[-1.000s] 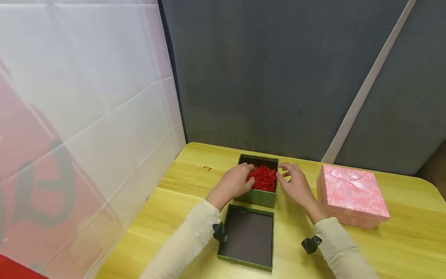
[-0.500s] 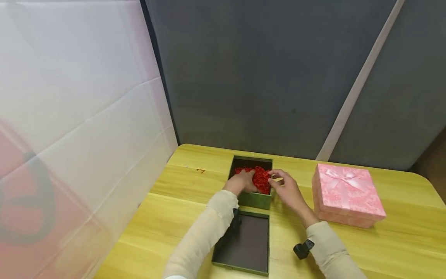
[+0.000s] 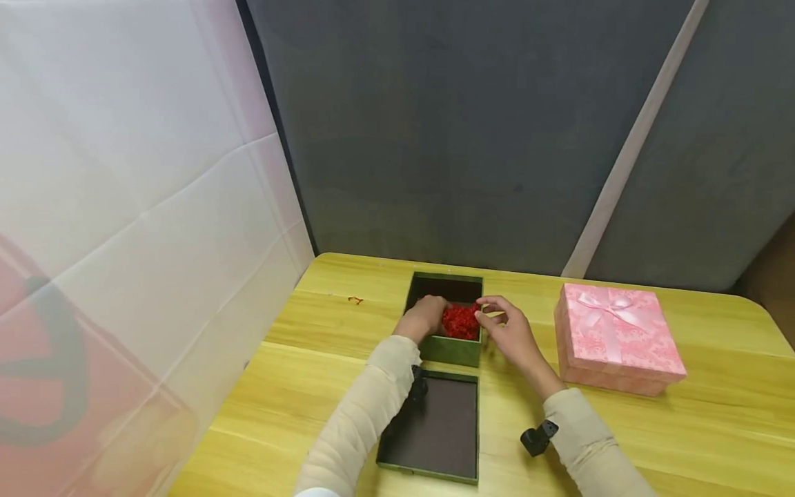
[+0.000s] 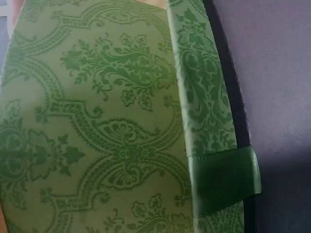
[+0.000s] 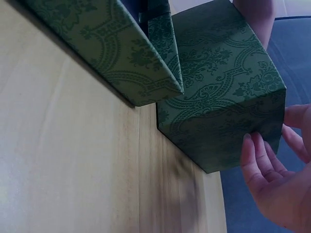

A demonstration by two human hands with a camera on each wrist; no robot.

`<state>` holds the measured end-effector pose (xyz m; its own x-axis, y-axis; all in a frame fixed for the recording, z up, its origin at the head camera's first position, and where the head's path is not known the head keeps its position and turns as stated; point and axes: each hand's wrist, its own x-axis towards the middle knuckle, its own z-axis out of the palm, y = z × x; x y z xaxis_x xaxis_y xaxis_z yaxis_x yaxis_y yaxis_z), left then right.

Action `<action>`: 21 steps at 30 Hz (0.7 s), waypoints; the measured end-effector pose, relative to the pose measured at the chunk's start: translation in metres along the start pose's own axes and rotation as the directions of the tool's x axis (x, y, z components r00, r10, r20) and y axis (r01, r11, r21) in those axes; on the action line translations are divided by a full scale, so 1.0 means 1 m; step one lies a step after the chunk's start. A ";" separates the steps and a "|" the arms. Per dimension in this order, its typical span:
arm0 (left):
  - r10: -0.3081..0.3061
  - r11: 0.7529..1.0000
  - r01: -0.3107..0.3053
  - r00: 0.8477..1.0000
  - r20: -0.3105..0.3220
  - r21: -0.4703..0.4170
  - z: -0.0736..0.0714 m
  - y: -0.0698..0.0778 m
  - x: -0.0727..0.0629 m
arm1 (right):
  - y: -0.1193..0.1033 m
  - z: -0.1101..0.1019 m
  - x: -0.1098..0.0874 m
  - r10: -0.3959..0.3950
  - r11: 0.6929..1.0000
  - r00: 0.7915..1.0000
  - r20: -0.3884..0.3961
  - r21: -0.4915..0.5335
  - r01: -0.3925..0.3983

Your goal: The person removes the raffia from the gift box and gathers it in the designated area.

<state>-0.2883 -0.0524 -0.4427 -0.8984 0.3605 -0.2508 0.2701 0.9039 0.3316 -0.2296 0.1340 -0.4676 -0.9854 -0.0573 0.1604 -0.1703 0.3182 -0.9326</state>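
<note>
An open green box (image 3: 450,353) with a raised floral pattern stands toward the back of the table. Red shredded paper (image 3: 461,323) is bunched in its front right part. My left hand (image 3: 426,315) reaches into the box and grips the paper from the left, its fingertips partly hidden. At the right rim, my right hand (image 3: 511,333) pinches the box wall. In the right wrist view, this hand's lower fingers (image 5: 262,153) touch the outer wall. Green patterned panels and the dark inside of the lid (image 4: 282,97) fill the left wrist view; no hand shows there.
The green lid (image 3: 435,428) lies inside up just before the box. A pink gift box (image 3: 617,338) with a bow stands to the right. A small reddish-brown scrap (image 3: 355,300) lies left on the yellow wooden table (image 3: 310,393). Grey cloth (image 3: 422,138) hangs behind.
My left hand has reached deeper into the box and drawn the red paper together toward the front right, baring the dark back part. My right hand stays at the right rim. The view shifted slightly.
</note>
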 end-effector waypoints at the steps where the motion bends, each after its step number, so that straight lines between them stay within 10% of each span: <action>1: 0.003 1.000 -0.004 1.000 -0.027 -0.020 -0.002 0.000 -0.001 | 0.000 0.000 0.000 0.005 1.000 1.000 0.001 0.004 -0.005; 6: 0.086 0.988 -0.109 0.976 -0.198 -0.106 -0.023 0.000 -0.012 | -0.002 -0.001 0.001 0.021 1.000 1.000 -0.008 -0.007 -0.021; 11: 0.144 0.968 -0.213 0.906 -0.397 -0.135 -0.062 -0.006 -0.031 | -0.004 -0.005 0.002 0.002 1.000 1.000 -0.021 -0.011 -0.003; 16: 0.087 0.968 -0.201 0.831 -0.550 -0.150 -0.088 -0.033 -0.046 | -0.004 -0.005 0.001 0.015 1.000 0.999 -0.030 -0.018 -0.016; 21: -0.068 0.971 -0.078 0.816 -0.574 -0.226 -0.088 -0.071 -0.055 | -0.004 -0.003 -0.001 0.017 1.000 1.000 -0.015 -0.023 -0.018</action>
<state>-0.2885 -0.1571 -0.3723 -0.9502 0.1010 0.2947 0.2544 0.7978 0.5467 -0.2279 0.1356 -0.4631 -0.9881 -0.0372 0.1493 -0.1530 0.3410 -0.9275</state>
